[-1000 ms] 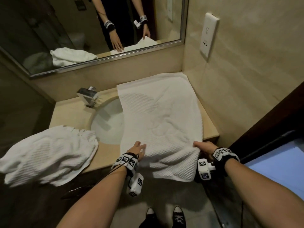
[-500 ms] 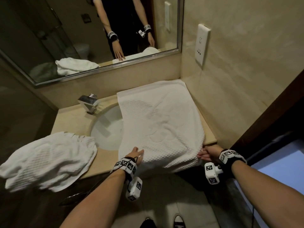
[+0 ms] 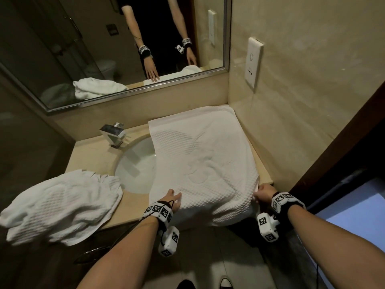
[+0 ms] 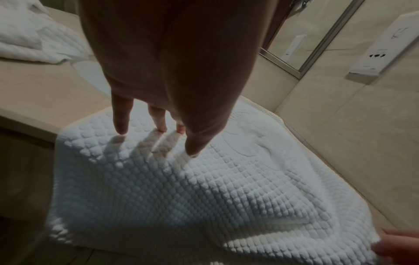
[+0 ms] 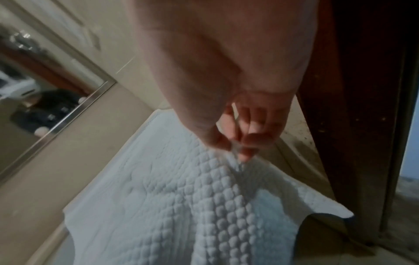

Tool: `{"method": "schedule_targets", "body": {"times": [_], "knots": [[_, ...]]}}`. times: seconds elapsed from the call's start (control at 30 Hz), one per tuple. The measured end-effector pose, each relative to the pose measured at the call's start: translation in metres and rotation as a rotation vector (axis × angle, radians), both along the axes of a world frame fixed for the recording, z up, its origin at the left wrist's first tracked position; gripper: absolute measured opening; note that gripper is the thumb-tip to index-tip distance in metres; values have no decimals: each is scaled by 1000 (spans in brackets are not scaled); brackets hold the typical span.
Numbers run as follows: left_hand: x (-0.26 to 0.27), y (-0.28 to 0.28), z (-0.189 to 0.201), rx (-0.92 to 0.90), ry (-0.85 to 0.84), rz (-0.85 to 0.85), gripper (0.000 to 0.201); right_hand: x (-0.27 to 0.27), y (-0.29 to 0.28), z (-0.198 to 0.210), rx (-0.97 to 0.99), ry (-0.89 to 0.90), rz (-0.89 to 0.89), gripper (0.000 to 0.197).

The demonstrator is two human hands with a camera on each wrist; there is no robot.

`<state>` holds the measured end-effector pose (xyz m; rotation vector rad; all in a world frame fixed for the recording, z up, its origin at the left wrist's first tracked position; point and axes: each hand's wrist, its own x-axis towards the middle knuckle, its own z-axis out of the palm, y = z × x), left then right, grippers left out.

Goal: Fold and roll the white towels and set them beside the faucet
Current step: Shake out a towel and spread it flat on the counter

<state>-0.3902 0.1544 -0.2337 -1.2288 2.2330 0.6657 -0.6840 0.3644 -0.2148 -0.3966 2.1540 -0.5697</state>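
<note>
- Towel (image 3: 204, 163) lies spread flat on the counter (image 3: 91, 151), right of the faucet (image 3: 113, 132); it covers the right part of the sink (image 3: 135, 163), and its near edge hangs over the counter front.
- Left hand (image 3: 171, 200): fingers (image 4: 120, 116) straight and spread, tips resting on the towel near its front-left part. Grips nothing.
- Right hand (image 3: 264, 192): thumb and fingertips (image 5: 247, 143) pinch the towel's right front edge at the counter corner.
- Second towel (image 3: 60, 205) lies crumpled on the counter left of the sink, partly overhanging.
- Mirror (image 3: 125, 49) behind the faucet.
</note>
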Motion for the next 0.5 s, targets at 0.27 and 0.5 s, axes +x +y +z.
{"method": "schedule_targets", "body": {"times": [0.27, 0.5], "knots": [[1, 2, 4, -37, -12, -59, 47, 1, -1, -4, 196, 380, -81, 58], [1, 4, 6, -34, 8, -21, 48, 8, 1, 1, 341, 324, 193, 38]]}}
